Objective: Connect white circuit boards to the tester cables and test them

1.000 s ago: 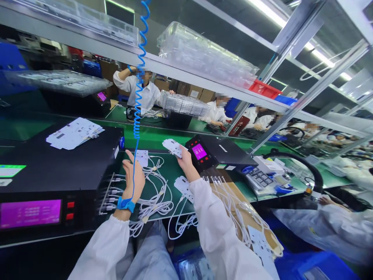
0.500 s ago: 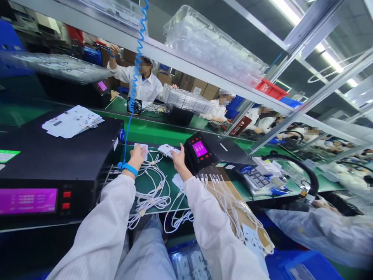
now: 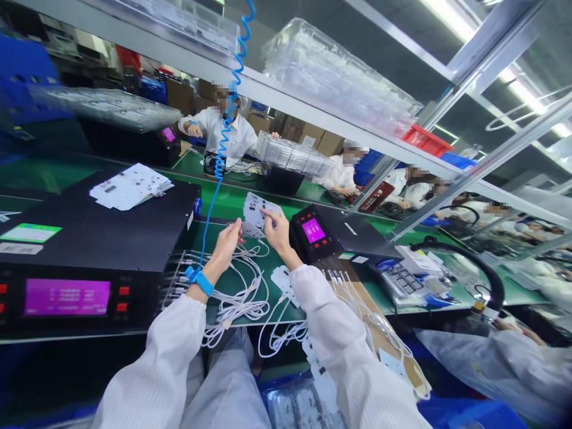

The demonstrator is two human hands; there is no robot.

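Note:
My right hand (image 3: 276,231) grips a small stack of white flat boards (image 3: 256,210) and holds it tilted above the green mat (image 3: 232,280). My left hand (image 3: 227,245) pinches a white board (image 3: 248,229) at the stack's lower left edge. A blue wrist strap (image 3: 199,280) sits on my left wrist, with its coiled blue cord (image 3: 223,143) rising to the shelf. White cables (image 3: 241,292) lie looped on the mat under both hands. Another white board (image 3: 282,279) lies on the mat by my right sleeve.
A black tester with a purple screen (image 3: 67,296) stands at the left, with white boards (image 3: 129,186) on top. A smaller black tester (image 3: 330,235) stands right. Clear trays (image 3: 335,77) fill the shelf above. Other people in white work across the belt (image 3: 223,128) and at right (image 3: 513,351).
Both hands have lifted off the mat. The right hand raised the white boards and the left hand came over to take hold at their lower edge.

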